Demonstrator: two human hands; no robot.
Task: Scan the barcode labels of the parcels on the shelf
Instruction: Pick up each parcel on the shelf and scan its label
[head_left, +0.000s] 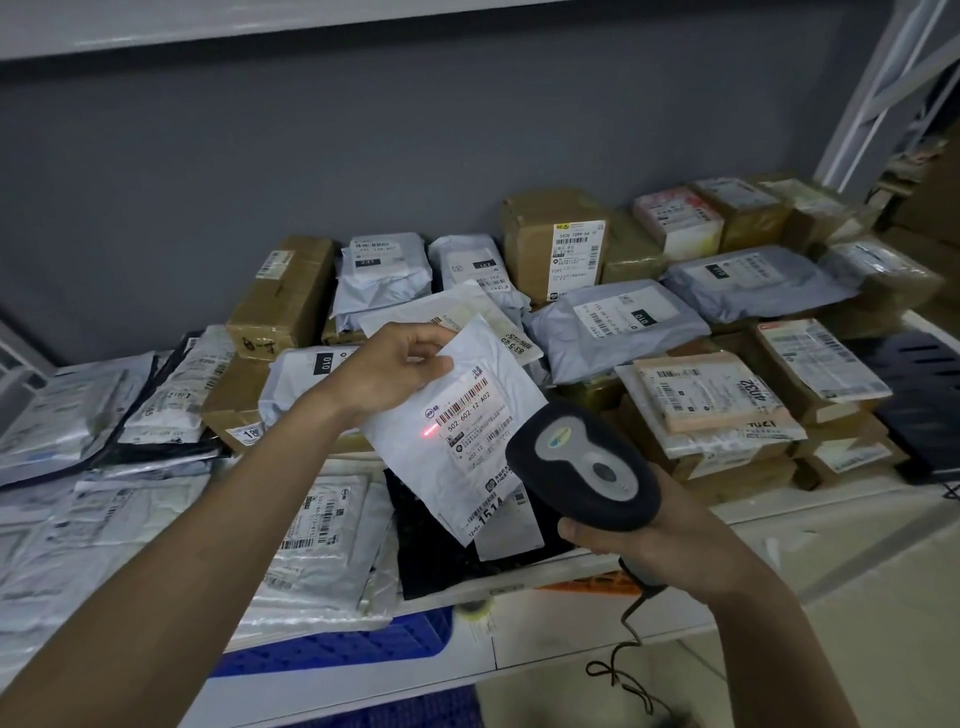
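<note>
Where parcels (696, 395) crowd white shelf (831, 499) | grey wall (311, 156) behind

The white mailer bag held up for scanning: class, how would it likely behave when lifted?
The white mailer bag probably flops: pinched at one top edge by the left hand, it hangs creased. Likely light, since one pinch carries it. Its plastic skin may be slippery.

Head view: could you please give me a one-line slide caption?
Left hand lifts a white plastic mailer while right hand aims a black handheld scanner at its label.
</note>
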